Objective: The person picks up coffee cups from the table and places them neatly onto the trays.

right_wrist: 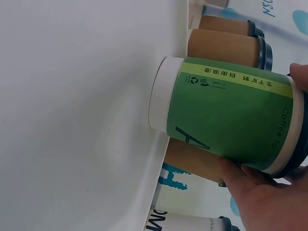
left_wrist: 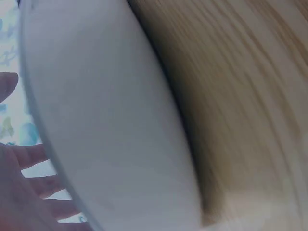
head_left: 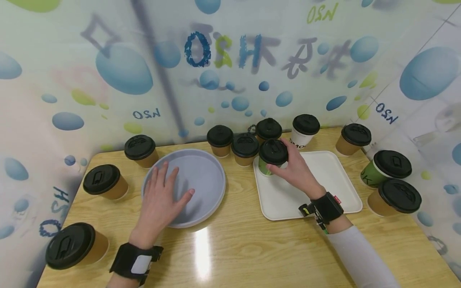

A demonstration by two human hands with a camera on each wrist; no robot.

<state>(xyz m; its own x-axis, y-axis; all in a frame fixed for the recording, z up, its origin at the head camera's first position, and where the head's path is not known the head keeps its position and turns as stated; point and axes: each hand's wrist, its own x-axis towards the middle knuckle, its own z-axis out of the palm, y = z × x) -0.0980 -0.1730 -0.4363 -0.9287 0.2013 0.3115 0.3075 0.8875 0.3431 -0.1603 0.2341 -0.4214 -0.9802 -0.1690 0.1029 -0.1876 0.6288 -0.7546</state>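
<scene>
My right hand (head_left: 293,168) grips a green paper cup (head_left: 268,159) with a black lid near its top; the cup stands on the far left corner of the white square tray (head_left: 335,188). In the right wrist view the green cup (right_wrist: 231,113) stands with its base on the tray (right_wrist: 72,120) and my fingers (right_wrist: 255,192) curl round its upper part. My left hand (head_left: 162,200) lies flat with spread fingers on the grey round plate (head_left: 205,176). The left wrist view shows the plate (left_wrist: 106,125) close up beside the wooden table (left_wrist: 240,96).
Several lidded cups ring the wooden table (head_left: 237,248): brown ones at the left (head_left: 104,182) (head_left: 73,246) (head_left: 141,151), a cluster at the back (head_left: 245,149), a white cup (head_left: 304,130), and green and brown cups at the right (head_left: 387,168) (head_left: 396,197). Printed walls enclose the table.
</scene>
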